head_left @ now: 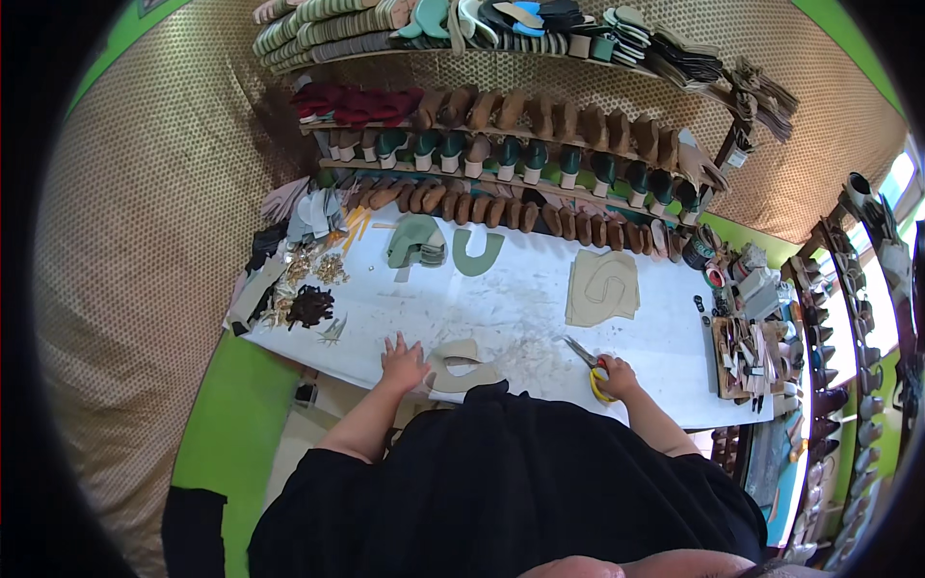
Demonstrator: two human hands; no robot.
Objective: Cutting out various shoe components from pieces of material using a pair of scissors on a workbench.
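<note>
Black shirt cloth [501, 482] fills the near edge, and beyond it the curved beige piece [470, 379] lies on the white bench [525, 289] just right of the spread, empty left grip [405, 366], well left of the right grip [618, 378], which clasps scissors [584, 354] angled away and leftward.

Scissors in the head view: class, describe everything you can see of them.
The scissors have grey, metallic-looking blades and red-and-yellow, plastic-looking handles, with a yellow loop showing. They point away and leftward, over the near part of the white table, right of pale scraps. The right grip is on the handles, partly hiding them; whether the blades touch the table is unclear.
</note>
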